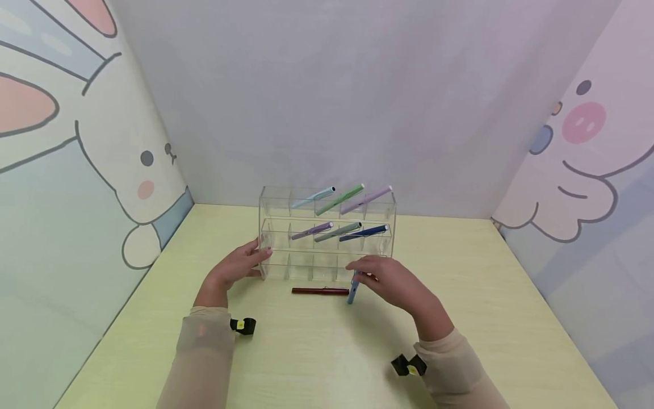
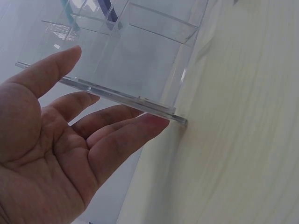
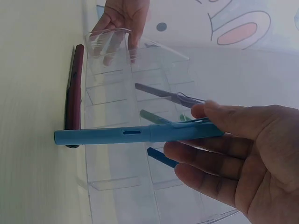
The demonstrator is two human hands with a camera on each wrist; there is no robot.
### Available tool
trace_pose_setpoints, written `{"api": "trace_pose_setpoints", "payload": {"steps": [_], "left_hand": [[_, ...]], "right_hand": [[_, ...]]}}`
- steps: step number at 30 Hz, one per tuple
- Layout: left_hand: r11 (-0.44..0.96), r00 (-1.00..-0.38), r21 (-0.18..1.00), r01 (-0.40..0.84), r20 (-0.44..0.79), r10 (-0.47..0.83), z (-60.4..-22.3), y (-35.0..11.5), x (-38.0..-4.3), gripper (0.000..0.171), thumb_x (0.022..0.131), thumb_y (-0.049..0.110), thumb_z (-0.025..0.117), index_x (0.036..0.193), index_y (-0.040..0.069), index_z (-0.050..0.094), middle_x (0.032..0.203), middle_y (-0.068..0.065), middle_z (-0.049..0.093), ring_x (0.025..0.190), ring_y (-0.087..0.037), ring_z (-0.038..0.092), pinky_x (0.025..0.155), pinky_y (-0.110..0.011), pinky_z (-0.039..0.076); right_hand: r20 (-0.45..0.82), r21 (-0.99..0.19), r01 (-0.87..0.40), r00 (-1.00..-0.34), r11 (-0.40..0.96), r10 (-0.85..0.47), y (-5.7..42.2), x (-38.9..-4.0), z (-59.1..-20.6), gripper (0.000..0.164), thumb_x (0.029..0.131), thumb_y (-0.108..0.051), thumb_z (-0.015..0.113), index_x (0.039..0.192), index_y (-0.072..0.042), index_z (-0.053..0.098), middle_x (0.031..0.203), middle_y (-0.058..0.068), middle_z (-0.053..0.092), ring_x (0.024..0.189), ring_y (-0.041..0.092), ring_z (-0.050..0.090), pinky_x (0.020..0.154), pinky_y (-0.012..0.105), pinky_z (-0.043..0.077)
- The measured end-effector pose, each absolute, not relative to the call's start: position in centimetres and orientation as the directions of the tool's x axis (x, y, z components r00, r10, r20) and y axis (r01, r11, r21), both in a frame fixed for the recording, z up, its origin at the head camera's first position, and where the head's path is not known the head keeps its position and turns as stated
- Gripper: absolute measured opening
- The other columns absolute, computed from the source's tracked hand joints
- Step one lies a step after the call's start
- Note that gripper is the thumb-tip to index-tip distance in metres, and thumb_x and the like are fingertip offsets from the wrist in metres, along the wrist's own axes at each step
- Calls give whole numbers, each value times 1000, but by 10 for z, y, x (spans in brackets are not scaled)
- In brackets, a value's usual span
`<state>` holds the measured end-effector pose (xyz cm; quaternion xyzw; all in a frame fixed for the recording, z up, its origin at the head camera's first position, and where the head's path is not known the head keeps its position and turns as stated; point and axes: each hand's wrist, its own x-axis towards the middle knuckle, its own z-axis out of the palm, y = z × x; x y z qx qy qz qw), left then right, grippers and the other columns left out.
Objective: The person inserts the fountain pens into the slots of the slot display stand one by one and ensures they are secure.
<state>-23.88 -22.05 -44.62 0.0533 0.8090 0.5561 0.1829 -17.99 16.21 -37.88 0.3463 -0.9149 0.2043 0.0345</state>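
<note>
A clear three-tier pen rack (image 1: pixel 314 259) stands on the table. My left hand (image 1: pixel 239 264) grips its left side panel, with thumb and fingers on either side of the edge in the left wrist view. At the rack's front right, my right hand (image 1: pixel 385 279) pinches a light blue pen (image 3: pixel 107 135) near its clip end, the other end pointing down to the table. A dark red pen (image 1: pixel 319 291) lies along the rack's front. The middle tier bears a purple pen (image 1: pixel 311 230), a grey-green pen (image 1: pixel 337 232) and a dark blue pen (image 1: pixel 364 233).
On the top tier rest a pale blue pen (image 1: pixel 313 197), a green pen (image 1: pixel 339 199) and a lilac pen (image 1: pixel 366 199). Dividers split each tier into compartments. Behind the pale wooden table (image 1: pixel 306 363) hangs a grey curtain (image 1: pixel 327 102); cartoon-printed panels flank both sides.
</note>
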Motion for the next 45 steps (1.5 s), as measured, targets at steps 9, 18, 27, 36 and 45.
{"api": "trace_pose_setpoints", "payload": {"steps": [9, 18, 27, 36, 45], "left_hand": [[368, -927, 923, -111, -230, 297, -447, -221, -239, 81, 96, 55, 54, 159, 24, 14, 161, -16, 24, 140, -37, 40, 108, -55, 41], [375, -927, 922, -99, -222, 303, -446, -219, -241, 86, 92, 62, 56, 159, 27, 15, 161, -13, 25, 141, -36, 39, 105, -53, 44], [393, -928, 912, -113, -238, 285, -444, -220, -242, 88, 91, 63, 55, 159, 27, 12, 162, -15, 23, 139, -38, 41, 110, -58, 37], [381, -930, 919, -99, -221, 292, -448, -219, -242, 77, 98, 53, 52, 159, 26, 13, 161, -14, 26, 139, -36, 42, 106, -53, 43], [378, -928, 919, -108, -230, 294, -448, -221, -241, 85, 92, 61, 55, 159, 29, 12, 161, -13, 25, 139, -36, 42, 111, -60, 33]], "right_hand": [[141, -399, -546, -831, 737, -539, 159, -181, -378, 20, 98, -13, 59, 116, -14, 67, 106, -3, 69, 91, 10, 61, 86, 36, 55], [202, -479, -526, -845, 703, -495, 168, -183, -371, 16, 98, -15, 62, 113, -18, 67, 102, -4, 68, 83, 8, 60, 75, 30, 53], [455, -619, -568, -822, 543, -342, 148, -199, -383, 19, 98, -22, 62, 116, -17, 67, 94, -3, 67, 77, 12, 65, 64, 26, 53], [394, -577, -569, -822, 586, -411, 114, -211, -408, 20, 99, -21, 60, 116, -14, 68, 98, -5, 68, 80, 7, 64, 69, 27, 55], [240, -573, -526, -841, 628, -485, 103, -221, -418, 26, 100, -27, 58, 122, -17, 68, 109, -6, 69, 79, 6, 57, 71, 28, 51]]}}
